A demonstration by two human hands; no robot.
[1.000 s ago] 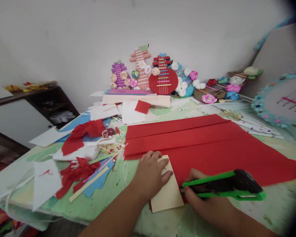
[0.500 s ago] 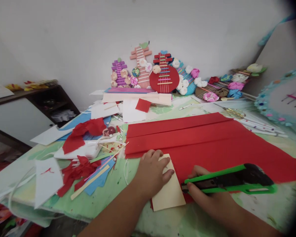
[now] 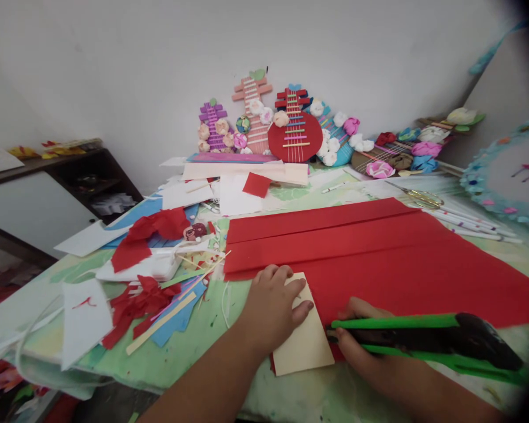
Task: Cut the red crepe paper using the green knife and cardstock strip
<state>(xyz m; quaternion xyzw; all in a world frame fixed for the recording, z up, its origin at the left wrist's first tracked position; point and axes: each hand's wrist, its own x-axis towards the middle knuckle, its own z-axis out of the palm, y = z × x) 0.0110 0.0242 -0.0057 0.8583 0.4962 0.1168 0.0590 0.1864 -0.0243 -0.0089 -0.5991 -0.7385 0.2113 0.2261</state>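
Note:
My left hand (image 3: pixel 271 308) lies flat with fingers spread on a cream card (image 3: pixel 304 343), pressing it onto the near left corner of a large red sheet (image 3: pixel 379 258). My right hand (image 3: pixel 365 346) is closed round a green and black utility knife (image 3: pixel 427 341). The knife's tip sits at the card's right edge, and its body points off to the right.
The table (image 3: pixel 203 346) has a green patterned cover. Red paper scraps (image 3: pixel 136 302), white and blue sheets (image 3: pixel 176 317) clutter its left side. Paper guitar crafts (image 3: pixel 293 129) with flowers lean on the back wall. Scissors (image 3: pixel 417 197) and pens lie at the right. A dark shelf (image 3: pixel 83 176) stands left.
The knife's rear end has dropped lower and swung right, so it lies flatter. My left hand and the card have stayed put.

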